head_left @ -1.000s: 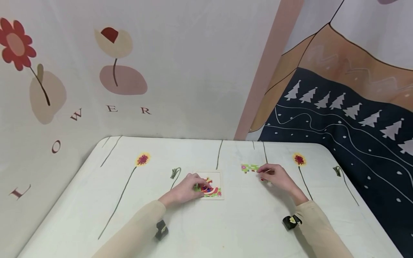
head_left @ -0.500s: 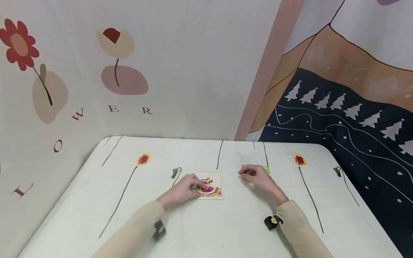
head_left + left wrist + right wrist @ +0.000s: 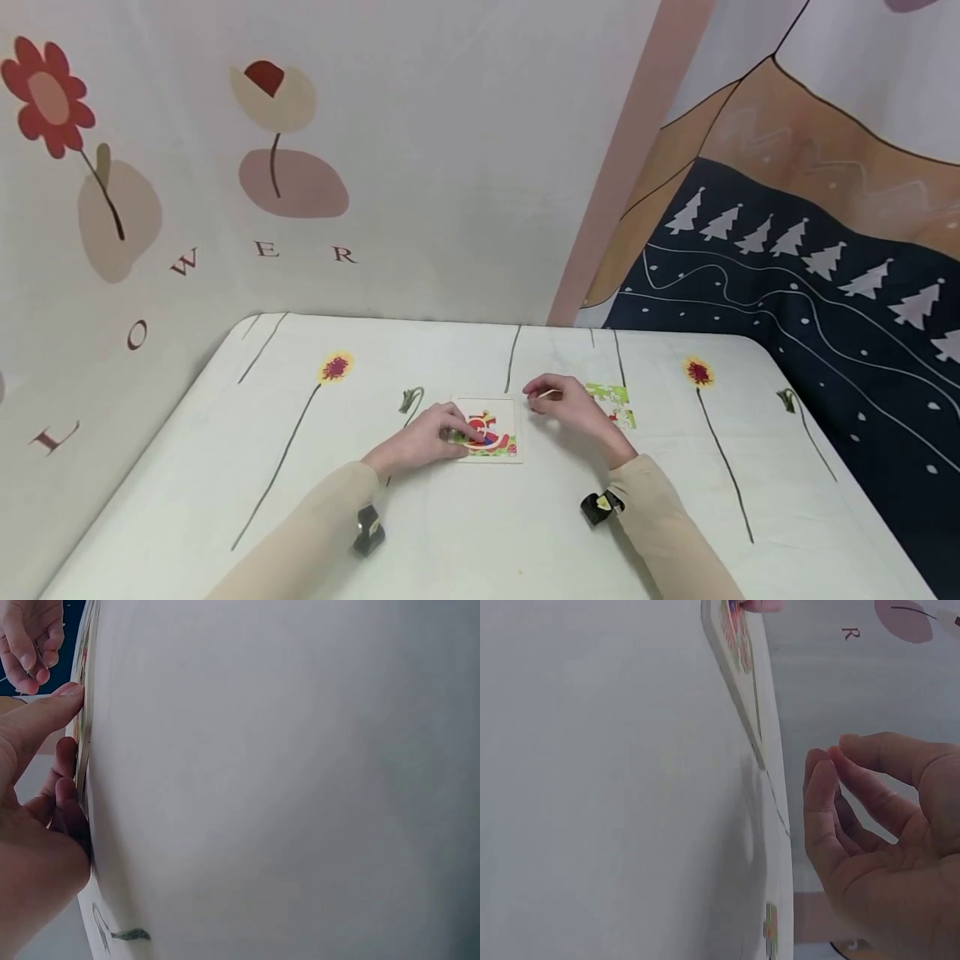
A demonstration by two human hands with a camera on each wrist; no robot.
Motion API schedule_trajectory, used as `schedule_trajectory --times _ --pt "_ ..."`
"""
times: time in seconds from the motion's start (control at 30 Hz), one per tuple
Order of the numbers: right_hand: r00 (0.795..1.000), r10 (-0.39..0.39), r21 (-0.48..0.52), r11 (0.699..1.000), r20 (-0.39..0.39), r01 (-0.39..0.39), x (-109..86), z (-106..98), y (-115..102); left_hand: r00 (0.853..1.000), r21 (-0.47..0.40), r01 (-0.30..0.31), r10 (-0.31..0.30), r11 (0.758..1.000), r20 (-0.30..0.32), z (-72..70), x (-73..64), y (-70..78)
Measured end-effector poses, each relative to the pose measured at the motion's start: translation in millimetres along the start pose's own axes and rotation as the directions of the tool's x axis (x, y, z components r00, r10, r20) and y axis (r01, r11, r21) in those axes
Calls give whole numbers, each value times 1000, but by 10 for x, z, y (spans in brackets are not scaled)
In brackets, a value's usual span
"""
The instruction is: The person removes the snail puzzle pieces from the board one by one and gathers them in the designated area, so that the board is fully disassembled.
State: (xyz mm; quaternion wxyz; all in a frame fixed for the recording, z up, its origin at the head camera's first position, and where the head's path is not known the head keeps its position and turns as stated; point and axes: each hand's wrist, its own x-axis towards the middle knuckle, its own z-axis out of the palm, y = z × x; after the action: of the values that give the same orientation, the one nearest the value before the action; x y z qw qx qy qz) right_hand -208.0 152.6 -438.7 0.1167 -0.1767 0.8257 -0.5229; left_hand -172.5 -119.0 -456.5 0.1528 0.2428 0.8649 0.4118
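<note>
In the head view, a square puzzle board (image 3: 517, 429) with a pale border lies on the table, a red and green picture partly filling it. My left hand (image 3: 427, 437) holds its left side; a finger lies over the picture, and bent fingers (image 3: 66, 754) meet its edge in the left wrist view. My right hand (image 3: 566, 408) hovers just right of the board, thumb and fingertips brought together. A thin edge, seemingly of a puzzle piece (image 3: 35, 654), shows between those fingertips; they mostly hide it. Loose green puzzle pieces (image 3: 618, 400) lie right of this hand.
The white table cover (image 3: 300, 492) has printed flowers and stems. Behind it hangs a patterned cloth (image 3: 450, 167) with flowers and letters, and a dark mountain print (image 3: 750, 275) at the right. Each sleeve carries a black wrist device (image 3: 598, 507).
My right hand has moved left from the loose green pieces to beside the board, uncovering those pieces. My left hand has stayed at the board.
</note>
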Motion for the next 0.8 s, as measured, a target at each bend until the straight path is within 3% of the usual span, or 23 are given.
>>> schedule_trajectory --times 0.27,0.43,0.67,0.8 --pt "996 -17 -11 1000 88 18 113 192 -119 999 -15 -3 3 1000 33 -35 -14 -13" --pt "989 10 -4 1000 146 -10 174 320 -170 999 -22 1 0 1000 43 -45 -17 -20" --pt "985 47 -8 999 165 -46 216 480 -228 999 -50 8 -5 999 47 -48 -29 -14" --pt "988 61 -75 996 143 -51 217 527 -225 999 -48 2 0 999 46 -41 -26 -21"
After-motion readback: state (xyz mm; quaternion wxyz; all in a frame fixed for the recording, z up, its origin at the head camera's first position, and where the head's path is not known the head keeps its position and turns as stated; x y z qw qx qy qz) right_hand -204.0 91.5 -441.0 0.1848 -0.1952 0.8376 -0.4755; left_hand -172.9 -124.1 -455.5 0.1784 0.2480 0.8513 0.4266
